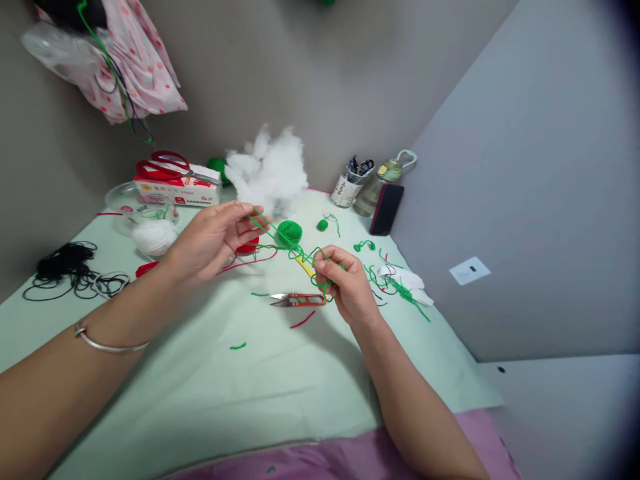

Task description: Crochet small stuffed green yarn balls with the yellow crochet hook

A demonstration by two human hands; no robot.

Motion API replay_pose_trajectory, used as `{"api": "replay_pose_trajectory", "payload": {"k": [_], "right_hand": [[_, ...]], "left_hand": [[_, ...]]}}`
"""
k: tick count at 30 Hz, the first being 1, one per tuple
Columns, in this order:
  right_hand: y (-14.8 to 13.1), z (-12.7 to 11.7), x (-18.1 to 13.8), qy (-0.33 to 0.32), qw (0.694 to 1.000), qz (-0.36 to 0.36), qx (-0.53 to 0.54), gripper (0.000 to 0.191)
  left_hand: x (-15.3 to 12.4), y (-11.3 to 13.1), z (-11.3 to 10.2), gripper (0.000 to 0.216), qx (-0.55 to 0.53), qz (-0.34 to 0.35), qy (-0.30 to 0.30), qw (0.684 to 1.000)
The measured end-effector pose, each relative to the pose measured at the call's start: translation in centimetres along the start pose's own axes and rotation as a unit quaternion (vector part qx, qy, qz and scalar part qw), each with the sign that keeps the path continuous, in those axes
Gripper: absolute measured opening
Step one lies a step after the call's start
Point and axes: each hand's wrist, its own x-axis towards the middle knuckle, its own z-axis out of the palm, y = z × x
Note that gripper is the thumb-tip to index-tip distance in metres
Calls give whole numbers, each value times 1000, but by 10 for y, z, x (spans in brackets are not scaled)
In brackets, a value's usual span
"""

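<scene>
Here, in the head view, we hold our left hand (215, 240) raised over the pale green table cloth (200, 387), its fingertips closed in a pinch on one end of a thin green yarn strand (273, 235). The strand runs taut and slanting from that pinch down to our right hand (347, 283), whose thumb and forefinger are pressed together on it, with loose green loops hanging around the curled fingers.

Just beyond the strand, between both hands, sits a small round ball of green yarn (289, 232). Directly below the right hand's fingertips lie red-handled metal thread snips (299, 300) on the cloth, and a short red yarn scrap (303, 321) lies just nearer to us. A thin silver bangle (107, 343) circles the left wrist.

To the left of the left hand rests a white yarn ball (154, 237), and farther out a tangle of black cord (70, 270). Beyond the left hand we see a fluffy white heap of stuffing (270, 170) and large red-handled scissors (167, 167) lying on a white cardboard box (177, 192).
</scene>
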Motion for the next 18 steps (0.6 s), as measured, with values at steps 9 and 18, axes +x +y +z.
{"api": "replay_pose_trajectory", "payload": {"k": [9, 18], "right_hand": [[1, 1, 1, 19, 1000, 2, -3, 18], [2, -6, 6, 13, 999, -39, 10, 35]], "left_hand": [[11, 34, -30, 13, -56, 113, 130, 983], [-5, 61, -37, 15, 122, 157, -41, 979]]}}
